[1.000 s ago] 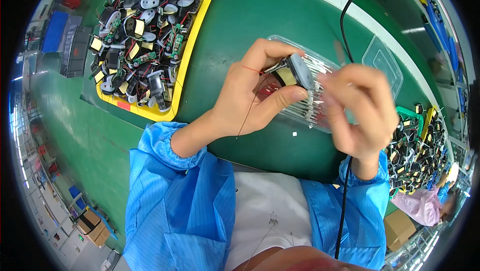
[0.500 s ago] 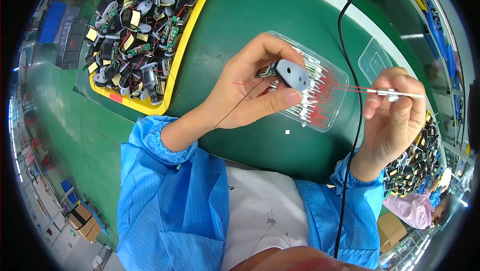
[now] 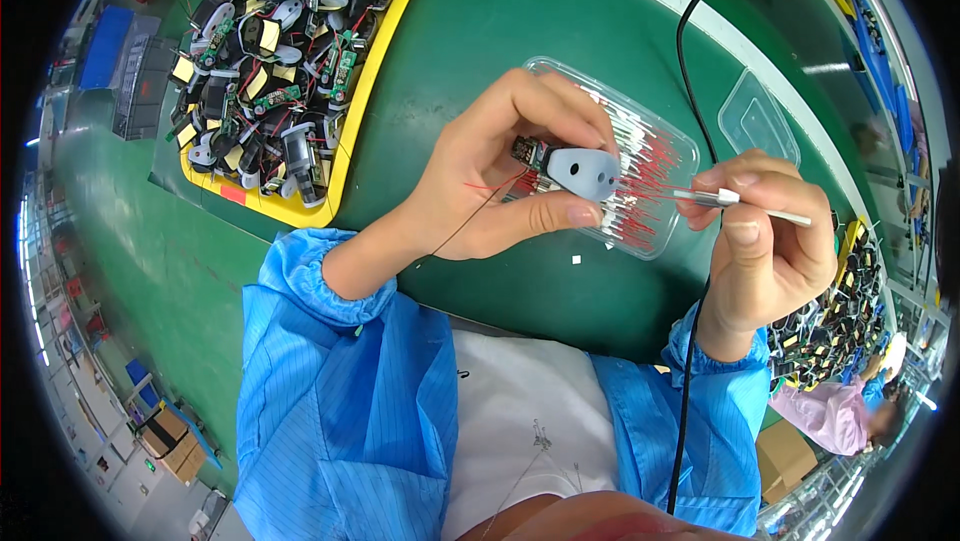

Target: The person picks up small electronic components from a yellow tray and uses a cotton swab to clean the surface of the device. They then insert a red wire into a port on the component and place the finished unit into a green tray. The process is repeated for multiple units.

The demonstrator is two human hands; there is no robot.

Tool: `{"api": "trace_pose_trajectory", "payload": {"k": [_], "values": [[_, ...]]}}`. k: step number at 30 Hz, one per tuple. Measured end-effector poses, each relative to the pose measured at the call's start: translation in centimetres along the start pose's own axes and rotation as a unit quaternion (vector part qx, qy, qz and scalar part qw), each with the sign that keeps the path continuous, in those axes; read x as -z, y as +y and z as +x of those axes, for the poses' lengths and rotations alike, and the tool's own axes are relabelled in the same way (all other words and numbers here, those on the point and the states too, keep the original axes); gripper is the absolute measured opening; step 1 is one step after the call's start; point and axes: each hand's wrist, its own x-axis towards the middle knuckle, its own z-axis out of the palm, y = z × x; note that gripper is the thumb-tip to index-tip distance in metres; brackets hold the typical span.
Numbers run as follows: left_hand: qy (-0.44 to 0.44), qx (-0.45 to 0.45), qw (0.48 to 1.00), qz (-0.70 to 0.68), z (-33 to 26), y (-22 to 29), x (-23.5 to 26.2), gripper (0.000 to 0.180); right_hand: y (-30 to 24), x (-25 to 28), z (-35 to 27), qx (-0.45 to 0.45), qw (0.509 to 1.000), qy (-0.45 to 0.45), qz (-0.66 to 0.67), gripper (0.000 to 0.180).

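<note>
My left hand (image 3: 462,181) pinches a small device housing (image 3: 583,173), with a grey oval face that has holes in it. A green circuit board (image 3: 530,152) and thin loose wires stick out of its back. Between the thumb and fingers of my right hand (image 3: 768,261) is a slim white strip part (image 3: 790,216) with red wires. The wires point left, with their tips close to the housing's face; whether they enter a hole I cannot tell. Beneath both hands lies a clear plastic box (image 3: 693,163) holding many similar white parts with red wires (image 3: 650,166).
A yellow bin (image 3: 347,156) heaped with housings and circuit boards stands at left. Black cable (image 3: 683,46) hangs across the right side, past a clear lid (image 3: 757,123). More housings (image 3: 835,326) fill another bin at right, near a person in pink (image 3: 825,416). A white scrap (image 3: 576,260) lies on the green table.
My right hand has moved left and slightly down, bringing the red wires up to the housing. In my left hand the housing has turned so its grey face shows more fully.
</note>
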Motion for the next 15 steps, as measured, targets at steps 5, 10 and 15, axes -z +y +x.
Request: {"api": "trace_pose_trajectory", "payload": {"k": [5,10,15], "values": [[-0.01,0.001,1.0,0.007,0.14,0.18,0.03,0.043,-0.13,-0.16,0.1,0.001,1.0,-0.01,-0.008,0.02],[-0.015,-0.01,1.0,0.017,0.12,0.12,0.05,0.044,-0.3,-0.06,0.12,0.025,0.997,-0.015,-0.069,0.021],[-0.02,-0.015,0.999,0.021,0.25,-0.03,0.12,0.045,-0.47,-0.09,0.13,0.034,0.996,-0.017,-0.083,0.022]]}}
